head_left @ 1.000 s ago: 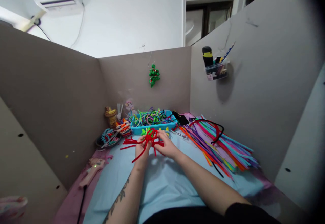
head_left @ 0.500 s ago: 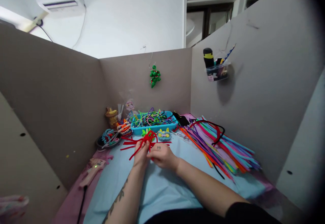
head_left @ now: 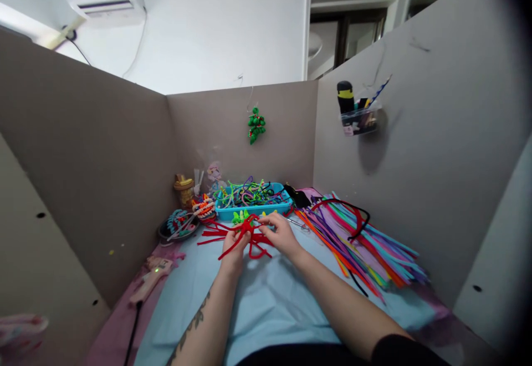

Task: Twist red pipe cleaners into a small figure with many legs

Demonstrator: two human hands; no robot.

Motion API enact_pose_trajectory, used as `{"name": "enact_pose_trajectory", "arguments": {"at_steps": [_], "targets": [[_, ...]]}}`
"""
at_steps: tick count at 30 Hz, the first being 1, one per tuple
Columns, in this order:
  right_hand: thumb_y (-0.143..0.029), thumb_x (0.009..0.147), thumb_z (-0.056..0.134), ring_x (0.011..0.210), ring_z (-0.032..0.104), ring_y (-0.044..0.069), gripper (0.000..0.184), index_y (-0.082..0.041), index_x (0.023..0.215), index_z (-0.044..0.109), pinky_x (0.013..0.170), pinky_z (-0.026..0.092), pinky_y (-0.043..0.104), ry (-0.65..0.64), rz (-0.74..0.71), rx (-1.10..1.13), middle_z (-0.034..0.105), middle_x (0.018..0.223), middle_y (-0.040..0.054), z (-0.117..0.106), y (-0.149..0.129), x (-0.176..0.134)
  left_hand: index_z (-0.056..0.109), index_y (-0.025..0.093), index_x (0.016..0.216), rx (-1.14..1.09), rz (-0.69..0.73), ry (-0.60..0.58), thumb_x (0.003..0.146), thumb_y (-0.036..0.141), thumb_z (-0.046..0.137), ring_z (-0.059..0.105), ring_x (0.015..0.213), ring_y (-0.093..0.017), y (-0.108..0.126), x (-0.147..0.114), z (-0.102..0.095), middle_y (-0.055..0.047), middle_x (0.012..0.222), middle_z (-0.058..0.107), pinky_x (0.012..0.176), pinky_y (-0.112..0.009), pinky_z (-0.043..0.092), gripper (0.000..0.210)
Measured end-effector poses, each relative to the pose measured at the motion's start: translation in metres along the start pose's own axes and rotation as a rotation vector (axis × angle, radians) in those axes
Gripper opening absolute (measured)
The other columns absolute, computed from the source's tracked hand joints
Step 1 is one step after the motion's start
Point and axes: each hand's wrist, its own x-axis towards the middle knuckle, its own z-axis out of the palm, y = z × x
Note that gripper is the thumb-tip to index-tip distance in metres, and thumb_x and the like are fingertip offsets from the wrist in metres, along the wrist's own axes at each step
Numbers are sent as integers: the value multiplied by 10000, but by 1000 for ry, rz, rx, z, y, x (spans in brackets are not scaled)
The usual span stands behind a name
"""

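Observation:
My left hand (head_left: pixel 235 246) is closed on a bundle of crossing red pipe cleaners (head_left: pixel 248 227), with several bent ends sticking out and one loop hanging low. To the right of the bundle is my right hand (head_left: pixel 277 230), its thumb and fingers pinched at a red strand near the top; the exact grip is small in view. More straight red pipe cleaners (head_left: pixel 210 233) lie on the blue cloth behind my hands. Just beyond the bundle sits a small green pipe-cleaner piece (head_left: pixel 240 217). A yellow-tipped piece is mostly hidden behind my right hand.
A blue tray (head_left: pixel 253 210) of tangled pipe cleaners stands at the back. Many coloured pipe cleaners (head_left: pixel 353 238) lie on the right. Left are a dark bowl (head_left: pixel 182 237) and a pink corded tool (head_left: pixel 152 283). Grey panels (head_left: pixel 241 155) enclose three sides.
My right hand has moved up and right, from low beside the bundle to its upper right side. A red loop now hangs below the bundle. My left hand keeps its hold.

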Motion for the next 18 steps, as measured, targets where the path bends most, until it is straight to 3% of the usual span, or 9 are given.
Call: {"name": "enact_pose_trajectory", "arguments": {"at_steps": [2, 5, 18], "targets": [[-260, 702, 640, 833, 531, 187, 107, -213, 792, 675, 788, 415, 343, 42, -66, -160, 585, 818, 40, 5, 1, -2, 547, 160, 947, -1, 9, -29, 529, 285, 787, 647, 729, -166, 1, 0, 2, -48, 793, 695, 740, -291, 464, 498], [-223, 702, 636, 860, 517, 192, 108, -220, 803, 674, 813, 400, 348, 56, -94, -232, 564, 831, 37, 11, -3, -6, 539, 153, 945, 9, 18, -33, 501, 268, 802, 651, 696, -170, 1, 0, 4, -47, 750, 698, 725, -299, 471, 529], [-213, 668, 650, 850, 528, 190, 15, -199, 673, 652, 822, 400, 352, 107, -6, -176, 566, 786, 26, 13, 14, -5, 560, 145, 906, 35, -35, -63, 491, 264, 800, 638, 625, -151, -2, 1, 3, -32, 688, 691, 633, -251, 457, 494]]}}
